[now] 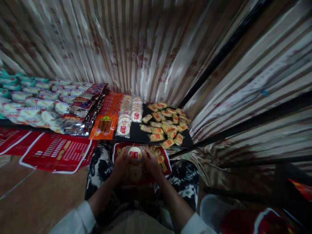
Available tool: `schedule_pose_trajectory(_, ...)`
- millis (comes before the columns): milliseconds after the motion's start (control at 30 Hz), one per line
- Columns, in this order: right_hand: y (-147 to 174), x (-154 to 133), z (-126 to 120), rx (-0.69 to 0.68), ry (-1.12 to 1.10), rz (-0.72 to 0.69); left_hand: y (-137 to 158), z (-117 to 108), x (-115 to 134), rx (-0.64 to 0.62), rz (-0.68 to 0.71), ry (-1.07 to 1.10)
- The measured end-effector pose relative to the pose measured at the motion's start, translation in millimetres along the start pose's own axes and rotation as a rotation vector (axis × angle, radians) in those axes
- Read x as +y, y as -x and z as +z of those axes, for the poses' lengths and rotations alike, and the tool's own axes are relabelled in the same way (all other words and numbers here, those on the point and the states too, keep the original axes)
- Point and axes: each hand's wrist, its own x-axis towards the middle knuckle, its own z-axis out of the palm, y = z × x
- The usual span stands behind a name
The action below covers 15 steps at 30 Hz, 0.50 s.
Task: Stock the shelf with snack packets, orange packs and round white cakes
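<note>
Between both hands is a round white wrapped cracker (135, 153) with a red label, held above my lap. My left hand (122, 160) grips its left side, and my right hand (150, 160) has its fingers closed at the right side. Beneath the hands, a red bag with white edging (170, 167) lies across my thighs with several yellow-wrapped snacks (161, 159) in it. Just ahead on the black table (136, 137), two rows of similar wrapped white crackers (124, 127) lie overlapping.
Several small yellow snack packs (156, 130) are scattered on the table's right. An orange packet (107, 113), dark packets (91, 110) and many white packs (46, 104) cover the left. A red bag (58, 152) hangs at the front edge. Dark poles (219, 133) slope along the right.
</note>
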Motion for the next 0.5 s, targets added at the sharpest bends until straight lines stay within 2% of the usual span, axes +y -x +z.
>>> schedule_pose_trajectory(200, -4.5, -11.0, 4.5, -0.052, -0.388, 0.195, 9.0, -2.1, 13.3, 0.092, -0.180, 0.037)
schedule_pose_trajectory(300, -0.7, -11.9, 7.6, -0.098, -0.421, 0.246, 12.0, -2.3, 9.9, 0.134, -0.196, 0.071)
schedule_pose_trajectory(400, 7.2, -10.0, 13.9, -0.173, -0.400, 0.234, 14.6, 1.2, 4.8, 0.171, -0.177, 0.124)
schedule_pose_trajectory(500, 14.6, -7.0, 21.1, -0.174, -0.436, 0.227, 16.7, 6.9, 0.4, 0.170, -0.179, 0.104)
